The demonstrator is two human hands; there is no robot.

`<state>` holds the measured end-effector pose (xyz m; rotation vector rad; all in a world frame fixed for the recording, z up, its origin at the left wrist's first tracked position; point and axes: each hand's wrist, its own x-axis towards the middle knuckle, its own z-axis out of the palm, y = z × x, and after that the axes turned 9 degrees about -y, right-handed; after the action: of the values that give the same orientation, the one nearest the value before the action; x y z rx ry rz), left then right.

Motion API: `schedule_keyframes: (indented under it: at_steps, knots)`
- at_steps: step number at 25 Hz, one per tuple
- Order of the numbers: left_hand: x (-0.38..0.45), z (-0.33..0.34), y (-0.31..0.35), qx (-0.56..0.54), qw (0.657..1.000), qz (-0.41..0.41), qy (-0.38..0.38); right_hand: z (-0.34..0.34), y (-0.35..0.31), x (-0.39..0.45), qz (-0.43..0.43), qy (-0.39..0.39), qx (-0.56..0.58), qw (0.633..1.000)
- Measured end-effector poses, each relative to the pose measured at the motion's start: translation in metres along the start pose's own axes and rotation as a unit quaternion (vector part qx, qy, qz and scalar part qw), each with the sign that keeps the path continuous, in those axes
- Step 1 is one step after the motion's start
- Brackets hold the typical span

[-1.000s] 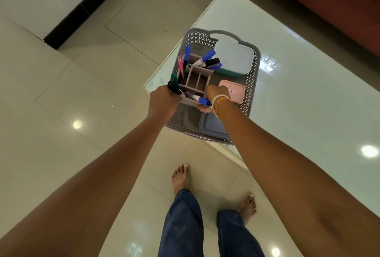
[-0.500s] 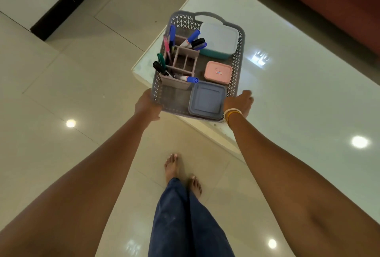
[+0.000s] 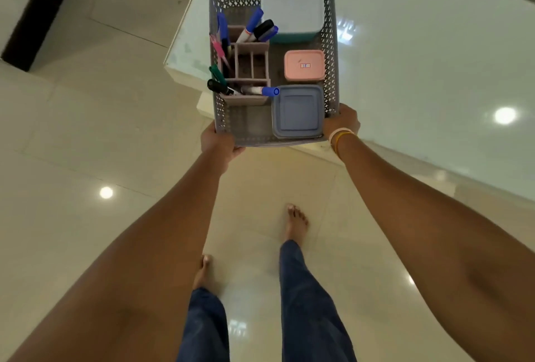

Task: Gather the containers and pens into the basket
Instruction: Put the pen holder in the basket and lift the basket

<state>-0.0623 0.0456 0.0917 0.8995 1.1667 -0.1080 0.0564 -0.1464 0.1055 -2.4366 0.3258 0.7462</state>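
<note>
**Basket loaded and held at its near corners**

With both hands clamped on the near end of the grey basket (image 3: 330,51), the gathering looks finished and what remains is carrying. The left hand (image 3: 217,141) wraps the near-left corner, fingers curled under the rim and out of sight; the right hand (image 3: 341,124) grips the near-right corner, fingers pressed closed around the wall. The basket's long axis runs straight away from the person, its far handle pointing outward over the corner of the glass table (image 3: 419,57); whether it rests there or hangs clear I cannot tell.

Inside, along the left wall, stands the pen organiser (image 3: 249,72) with the pens (image 3: 254,25) leaning out of its slots. Along the right wall sit three containers: the white-lidded box (image 3: 292,11) at the far end, the pink container (image 3: 304,65) in the middle, the grey-blue container (image 3: 298,111) at the near-right corner, just beside the right hand.

Because both grips sit at one end, the load lies wholly beyond the fingers, so my judgement is that the far end will want to dip; neither hand is nearer the weight.
</note>
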Motion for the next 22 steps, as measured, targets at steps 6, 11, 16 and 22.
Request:
schedule_keyframes:
  at_steps: [6,11,16,22]
  knots:
    - [-0.039,-0.090,-0.018,0.113,0.991,-0.012,-0.072,0.055,0.048,-0.111,0.067,0.006,0.100,0.993]
    - [-0.053,-0.166,-0.027,0.178,0.983,-0.014,-0.047,0.115,0.061,-0.191,0.087,-0.006,0.154,0.984]
    - [-0.064,-0.210,-0.071,0.177,0.983,-0.051,-0.019,0.137,0.086,-0.227,0.083,-0.019,0.138,0.987]
    - [-0.062,-0.234,-0.132,0.200,0.977,-0.070,-0.018,0.161,0.145,-0.244,0.098,-0.054,0.140,0.984]
